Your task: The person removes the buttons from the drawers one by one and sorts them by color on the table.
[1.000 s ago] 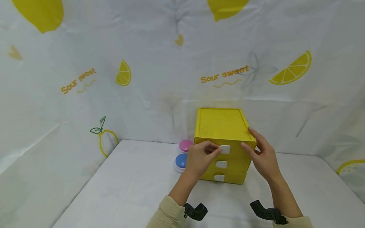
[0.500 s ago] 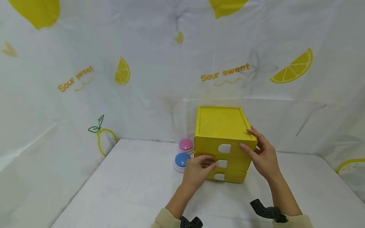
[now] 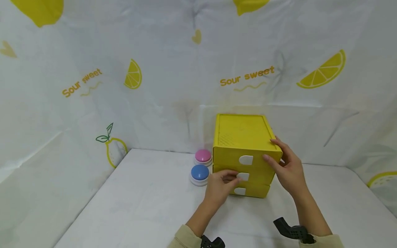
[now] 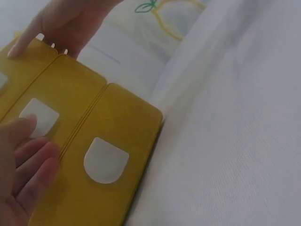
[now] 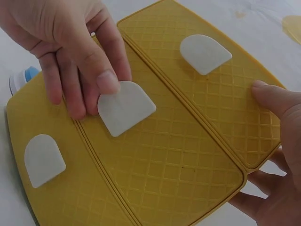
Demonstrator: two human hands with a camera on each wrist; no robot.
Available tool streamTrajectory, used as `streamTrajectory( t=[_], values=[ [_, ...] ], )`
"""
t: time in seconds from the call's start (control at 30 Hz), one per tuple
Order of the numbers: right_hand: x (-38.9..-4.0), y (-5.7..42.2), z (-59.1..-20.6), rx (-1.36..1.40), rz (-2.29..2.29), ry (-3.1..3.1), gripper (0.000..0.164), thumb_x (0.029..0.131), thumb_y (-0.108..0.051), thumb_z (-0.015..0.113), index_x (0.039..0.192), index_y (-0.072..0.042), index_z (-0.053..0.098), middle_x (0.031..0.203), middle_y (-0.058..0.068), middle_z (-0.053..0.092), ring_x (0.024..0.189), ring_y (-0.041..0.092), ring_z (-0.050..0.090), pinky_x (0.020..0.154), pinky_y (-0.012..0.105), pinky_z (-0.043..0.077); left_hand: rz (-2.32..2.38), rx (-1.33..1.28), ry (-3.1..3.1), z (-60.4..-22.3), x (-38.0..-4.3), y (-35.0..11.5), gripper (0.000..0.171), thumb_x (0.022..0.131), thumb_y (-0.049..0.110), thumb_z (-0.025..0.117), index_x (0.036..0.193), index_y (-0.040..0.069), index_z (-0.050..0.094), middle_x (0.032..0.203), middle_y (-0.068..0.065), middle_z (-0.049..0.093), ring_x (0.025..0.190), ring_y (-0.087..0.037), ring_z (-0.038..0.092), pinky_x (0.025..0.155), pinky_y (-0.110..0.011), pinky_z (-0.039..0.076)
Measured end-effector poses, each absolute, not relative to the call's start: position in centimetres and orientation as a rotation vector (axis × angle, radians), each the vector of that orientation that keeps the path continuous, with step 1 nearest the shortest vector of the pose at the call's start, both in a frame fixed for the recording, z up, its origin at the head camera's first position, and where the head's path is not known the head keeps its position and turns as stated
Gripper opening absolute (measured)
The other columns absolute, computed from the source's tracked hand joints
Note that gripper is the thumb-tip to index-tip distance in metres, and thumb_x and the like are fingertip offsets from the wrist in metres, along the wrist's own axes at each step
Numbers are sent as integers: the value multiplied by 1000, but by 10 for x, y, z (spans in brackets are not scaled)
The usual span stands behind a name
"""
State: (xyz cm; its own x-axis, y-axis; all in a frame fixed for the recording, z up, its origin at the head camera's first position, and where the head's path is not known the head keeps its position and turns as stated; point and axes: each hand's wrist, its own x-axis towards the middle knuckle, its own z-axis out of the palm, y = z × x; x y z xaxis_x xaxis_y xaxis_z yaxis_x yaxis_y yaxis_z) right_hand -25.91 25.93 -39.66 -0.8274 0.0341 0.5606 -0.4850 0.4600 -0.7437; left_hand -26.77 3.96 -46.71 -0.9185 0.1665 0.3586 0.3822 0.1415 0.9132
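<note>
A yellow three-drawer box (image 3: 245, 131) stands against the back cloth, each drawer front bearing a white rounded tab. With thumb and fingers my left hand (image 3: 218, 186) pinches the middle drawer's tab (image 5: 126, 108); the thumb lies on the tab's edge in the right wrist view. My right hand (image 3: 289, 168) holds the box's upper right front corner, its thumb on the top drawer front and the other fingers around the side. The top tab (image 3: 246, 160) and bottom tab (image 4: 106, 161) are untouched. All drawers look closed.
Left of the box, a blue push button (image 3: 200, 172) with a white base sits in front of a pink one (image 3: 203, 155). White cloth covers the table (image 3: 139, 199), and a lemon-print cloth (image 3: 173, 86) hangs behind.
My left hand has left the top drawer's tab and moved down to the middle one. The right hand keeps its hold on the corner.
</note>
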Motion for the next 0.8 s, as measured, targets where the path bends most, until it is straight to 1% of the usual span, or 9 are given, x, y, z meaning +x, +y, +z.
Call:
streamTrajectory(
  t=[0.27,0.47,0.8],
  values=[
    [-257,261,-395,353,1363,-2209,58,97,-13,68,150,-14,46,166,11,32,119,-17,47,90,0,43,-1906,-530,-2212,-466,-268,46,19,85,16,82,101,6,78,89,-8,79,78,-3,73,72,-16,59],
    [-257,263,-395,345,1377,-2231,59,97,-15,68,151,-16,45,167,12,30,123,-16,46,90,-1,42,-1871,-463,-2204,-464,-260,50,17,86,20,81,99,9,79,90,-5,79,77,-1,71,71,-15,58],
    [-258,263,-395,333,1367,-2266,60,97,-19,69,152,-18,44,167,6,30,126,-10,48,90,0,42,-1843,-434,-2205,-466,-246,47,14,86,20,81,97,10,79,88,-3,79,73,2,69,69,-15,58]
  ],
)
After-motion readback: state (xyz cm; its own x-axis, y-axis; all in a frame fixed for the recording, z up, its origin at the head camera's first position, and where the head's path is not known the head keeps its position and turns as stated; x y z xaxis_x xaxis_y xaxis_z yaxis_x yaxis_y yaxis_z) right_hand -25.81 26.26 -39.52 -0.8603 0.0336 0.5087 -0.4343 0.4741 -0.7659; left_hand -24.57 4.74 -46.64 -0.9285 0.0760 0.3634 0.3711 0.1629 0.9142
